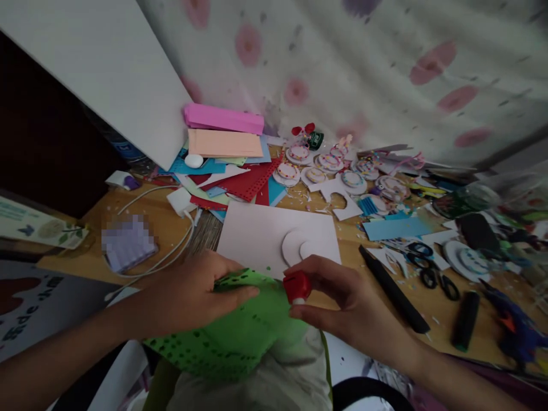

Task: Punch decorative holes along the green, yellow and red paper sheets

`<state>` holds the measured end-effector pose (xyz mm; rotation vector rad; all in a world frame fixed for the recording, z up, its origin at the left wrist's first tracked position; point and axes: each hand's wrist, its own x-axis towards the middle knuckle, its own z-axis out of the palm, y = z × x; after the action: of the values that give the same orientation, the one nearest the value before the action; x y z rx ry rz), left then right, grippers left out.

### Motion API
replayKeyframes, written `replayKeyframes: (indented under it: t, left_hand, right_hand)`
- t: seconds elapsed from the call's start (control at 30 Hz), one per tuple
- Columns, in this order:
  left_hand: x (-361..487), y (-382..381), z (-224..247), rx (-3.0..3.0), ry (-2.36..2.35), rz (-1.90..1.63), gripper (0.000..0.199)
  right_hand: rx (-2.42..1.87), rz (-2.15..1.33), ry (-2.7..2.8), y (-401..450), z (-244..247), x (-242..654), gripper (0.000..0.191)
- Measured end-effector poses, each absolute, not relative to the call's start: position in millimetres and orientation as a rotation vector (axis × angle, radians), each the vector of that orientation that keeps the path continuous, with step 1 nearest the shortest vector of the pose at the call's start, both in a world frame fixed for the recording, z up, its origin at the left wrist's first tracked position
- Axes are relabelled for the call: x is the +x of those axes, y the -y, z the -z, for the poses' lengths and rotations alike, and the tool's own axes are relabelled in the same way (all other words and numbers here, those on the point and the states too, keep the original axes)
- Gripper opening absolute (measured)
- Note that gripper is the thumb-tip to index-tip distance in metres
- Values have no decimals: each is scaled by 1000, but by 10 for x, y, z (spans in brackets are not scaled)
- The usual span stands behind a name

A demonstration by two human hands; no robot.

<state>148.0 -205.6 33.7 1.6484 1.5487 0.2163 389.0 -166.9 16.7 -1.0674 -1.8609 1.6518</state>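
Note:
My left hand (pixel 201 297) pinches the upper left part of a green sheet (pixel 252 319) that has many small punched holes along its edges. The sheet hangs over the lap, below the table's front edge. Between the thumb and fingers of my right hand (pixel 338 291) is a small red punch (pixel 297 286), at the sheet's upper right edge. Just beyond the hands lies a white sheet (pixel 252 228) with round white paper discs (pixel 293 245) on it.
Coloured papers (pixel 252 180) are stacked at the back left, beside decorated discs (pixel 329 161). Scissors (pixel 428 278), a black bar (pixel 394 291) and a blue glue gun (pixel 514 325) lie right. A white cable (pixel 171 265) curls at left near a blurred purple item (pixel 128 245).

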Motion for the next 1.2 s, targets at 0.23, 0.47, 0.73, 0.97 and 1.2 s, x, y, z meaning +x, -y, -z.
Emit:
replayKeyframes:
  t: [0.23,0.47,0.73,0.97,1.2]
  left_hand:
    - [1514,2105,-351,1781,-1444,-179,42]
    - [1572,2036,-453,1772,-1396,-234,36]
    - [1553,2008,-406,1752,-1433,-134,41]
    - [1625,1784,-542,1668,-1304,-74,59]
    - [1845,1716,-350,1648,-1284,-231,35]
  right_hand:
    - [-1100,-1630,2009,1680,-228,3877,24]
    - [-1099,-1909,1900,1674,-204,3833,24]
    - [-1117,-1791,2050,1737,-147,3840,17]
    - [-1101,-1549,2226,1717,0,3787,12]
    - [-1129,-1407,2294,1627,58,3747,15]
